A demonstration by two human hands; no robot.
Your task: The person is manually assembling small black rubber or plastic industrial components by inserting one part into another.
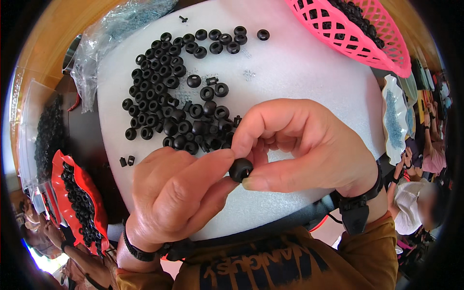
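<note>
Both hands meet over the near middle of the white foam sheet [309,72]. Between their fingertips is a black ball-shaped cord lock body [240,170], with a hole showing on its lower right side. My left hand [181,193] is closed, its fingertips pressed to the ball's left side. My right hand [304,150] pinches the ball from the right, thumb below and index finger above; its other fingers curl inward. Just beyond the hands spreads a pile of similar black balls [154,92]. Small black plungers [211,81] lie among them, and two more plungers [127,160] sit to the left.
At upper right stands a pink lattice basket [396,58] of black parts. A red dish [99,208] of black rings is at lower left. A white scalloped dish [389,121] holds small bluish pieces at right. Clear plastic bags [96,63] lie at upper left. Other people [411,205] sit at the right.
</note>
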